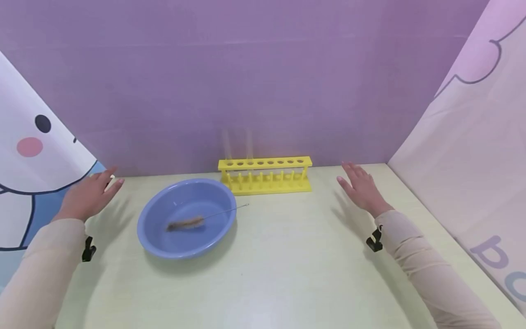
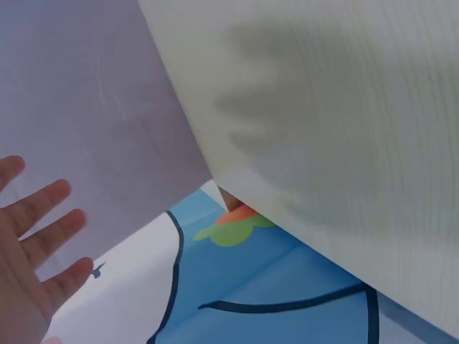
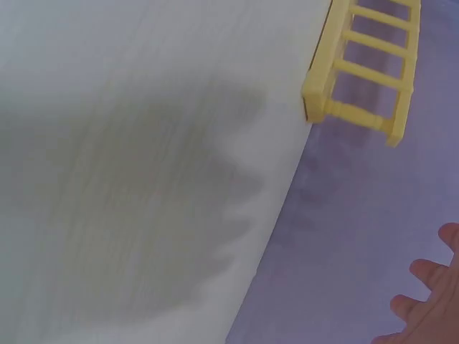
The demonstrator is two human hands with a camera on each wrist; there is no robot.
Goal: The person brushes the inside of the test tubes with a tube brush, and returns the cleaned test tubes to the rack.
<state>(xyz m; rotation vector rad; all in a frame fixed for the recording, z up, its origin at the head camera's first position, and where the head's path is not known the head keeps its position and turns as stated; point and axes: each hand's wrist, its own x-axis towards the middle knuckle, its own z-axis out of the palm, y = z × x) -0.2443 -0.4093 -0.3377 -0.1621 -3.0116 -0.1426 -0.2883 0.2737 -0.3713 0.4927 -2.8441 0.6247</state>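
My left hand [image 1: 88, 194] hovers over the table's left side, fingers spread, holding nothing; the left wrist view shows its spread fingers [image 2: 54, 244] too. To its right sits a round blue basin [image 1: 149, 228]. Inside the basin lies a test tube brush [image 1: 186, 223] with brownish bristles, its thin wire handle leaning over the rim. Behind the basin, a yellow test tube rack [image 1: 265, 189] stands by the back wall, with two clear test tubes [image 1: 249, 144] upright in its left part. My right hand [image 1: 363, 189] is held above the table right of the rack, fingers extended, with nothing in it.
The pale table [image 1: 279, 274] meets a purple wall covering [image 1: 263, 82] just behind the rack. Printed cloth panels [image 1: 472, 173] flank both sides. Each wrist carries a small black strap piece [image 1: 375, 240].
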